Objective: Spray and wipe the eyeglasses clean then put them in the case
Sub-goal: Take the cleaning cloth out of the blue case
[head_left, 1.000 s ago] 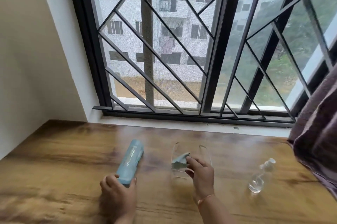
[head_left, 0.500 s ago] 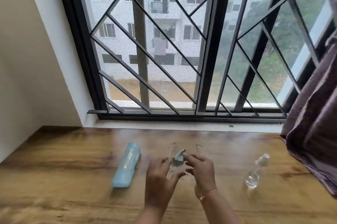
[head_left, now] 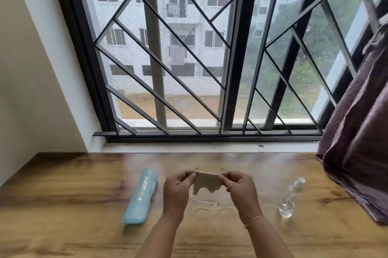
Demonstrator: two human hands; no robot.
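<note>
Left hand (head_left: 178, 189): raised above the table, thumb and forefinger pinched shut on the left top corner of a small pale square cleaning cloth (head_left: 207, 182); the remaining fingers curled loosely.

Right hand (head_left: 239, 189): level with the left, pinched in the same way on the cloth's right top corner; a thin orange thread bracelet (head_left: 254, 220) sat at the wrist.

Cloth: stretched taut along its upper edge between the two hands, the lower edge hanging free and uneven, part-folded.

Clear-framed, near-transparent eyeglasses (head_left: 212, 204): lay on the table directly beneath the hands, lenses nearest the person, temples open and running away toward the window; neither hand touched them.

Long, light-blue plastic glasses case (head_left: 141, 196): closed, lying flat on the table just left of the left hand.

Small clear plastic spray bottle with white nozzle (head_left: 290, 200): upright, to the right of the right hand, a little liquid in the base.

Brown wood-grain table (head_left: 63, 205): bore all of the above. A purple curtain (head_left: 357, 132) hung at the right edge.

Step in hand, as judged: opening out the cloth for wiping. Done well, it would be spread to a single clean layer, then folded over one lens so both faces are rubbed at once, with the frame held at the bridge, not by a temple, since the thin clear frame looked easily flexed.
</note>
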